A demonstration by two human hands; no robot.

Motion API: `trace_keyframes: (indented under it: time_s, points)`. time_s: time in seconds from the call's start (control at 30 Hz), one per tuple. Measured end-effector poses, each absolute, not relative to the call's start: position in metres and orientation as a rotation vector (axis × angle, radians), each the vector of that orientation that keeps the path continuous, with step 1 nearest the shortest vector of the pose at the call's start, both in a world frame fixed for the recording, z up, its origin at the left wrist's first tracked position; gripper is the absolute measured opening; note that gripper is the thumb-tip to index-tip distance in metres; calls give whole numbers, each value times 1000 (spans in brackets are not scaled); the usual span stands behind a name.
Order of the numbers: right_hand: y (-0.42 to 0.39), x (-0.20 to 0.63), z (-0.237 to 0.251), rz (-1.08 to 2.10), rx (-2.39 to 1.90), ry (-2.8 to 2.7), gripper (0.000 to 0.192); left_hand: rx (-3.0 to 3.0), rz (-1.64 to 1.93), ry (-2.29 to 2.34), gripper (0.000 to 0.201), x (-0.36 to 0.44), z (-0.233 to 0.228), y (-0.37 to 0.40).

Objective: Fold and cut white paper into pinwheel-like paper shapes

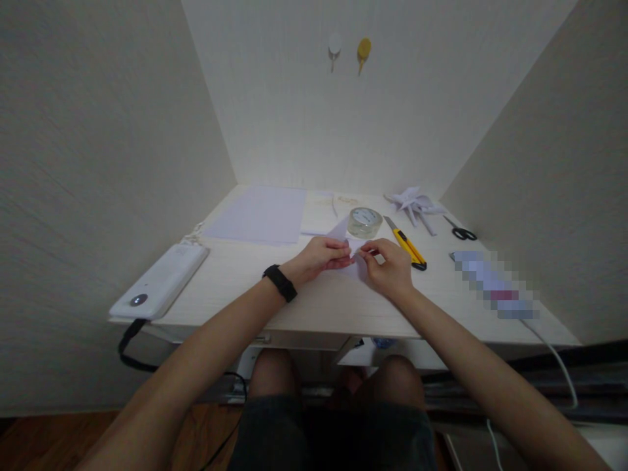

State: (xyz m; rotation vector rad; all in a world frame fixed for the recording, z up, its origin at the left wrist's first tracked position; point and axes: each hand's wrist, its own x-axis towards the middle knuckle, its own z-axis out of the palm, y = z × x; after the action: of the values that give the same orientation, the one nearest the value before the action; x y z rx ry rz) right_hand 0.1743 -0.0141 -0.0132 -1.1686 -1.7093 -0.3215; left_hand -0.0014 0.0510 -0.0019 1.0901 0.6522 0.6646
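Observation:
Both my hands meet over the middle of a pale wooden desk (294, 307), working on a piece of white paper (338, 230). My left hand (326, 254), with a black band on its wrist, pinches the paper between thumb and fingers. A curled part of the same sheet is gripped by the fingertips of my right hand (385, 265). One pointed corner of the paper stands up behind my left fingers; my hands cover much of the rest. Just beyond them sits a roll of clear tape (364, 222). Right of the tape lies a yellow utility knife (408, 244).
Flat white sheets (260, 212) lie at the back left. Folded paper pinwheels (415, 201) and black scissors (461, 230) are at the back right. A white device (159, 281) with a black cable stands at the left edge, a blurred corded item (493, 284) at the right.

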Motion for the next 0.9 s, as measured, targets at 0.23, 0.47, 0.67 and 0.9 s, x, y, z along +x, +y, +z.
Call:
trace_keyframes:
  time_s: [0.23,0.47,0.67,0.9]
  points:
    - [-16,173,-13,-317,-1207,-1710,7,1098,674,661,7,-1,0,49]
    - [-17,172,-12,-333,-1233,-1736,8,1108,652,661,8,-1,-1,50]
    - [-18,171,-11,-381,-1206,-1753,8,1108,631,643,10,-1,0,49]
    - [-18,171,-13,-449,-1189,-1809,11,1105,622,665,8,0,2,48]
